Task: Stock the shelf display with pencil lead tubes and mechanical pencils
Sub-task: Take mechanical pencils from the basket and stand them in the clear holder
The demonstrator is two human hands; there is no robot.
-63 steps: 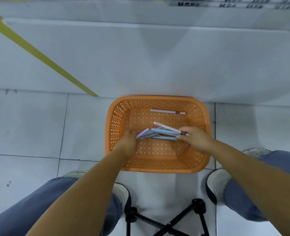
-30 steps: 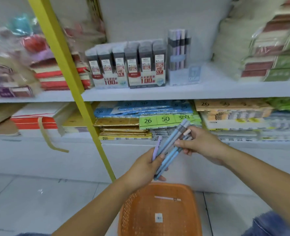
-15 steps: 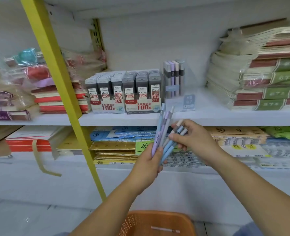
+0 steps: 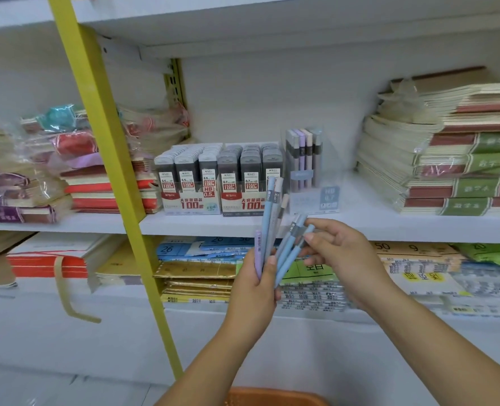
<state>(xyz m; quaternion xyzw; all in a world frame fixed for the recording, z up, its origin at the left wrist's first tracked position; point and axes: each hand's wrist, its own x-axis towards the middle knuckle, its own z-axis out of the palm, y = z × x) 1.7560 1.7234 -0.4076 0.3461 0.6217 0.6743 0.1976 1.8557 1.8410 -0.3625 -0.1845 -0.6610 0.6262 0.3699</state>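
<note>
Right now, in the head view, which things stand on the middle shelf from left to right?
Wrapped notebook stacks → yellow post → lead tube boxes → clear pencil display → green-banded notebook stack.

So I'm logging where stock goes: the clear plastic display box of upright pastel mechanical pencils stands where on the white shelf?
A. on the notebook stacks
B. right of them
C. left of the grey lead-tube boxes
B: the clear plastic display box stands immediately right of the grey lead-tube boxes, left of the notebook stacks.
</note>
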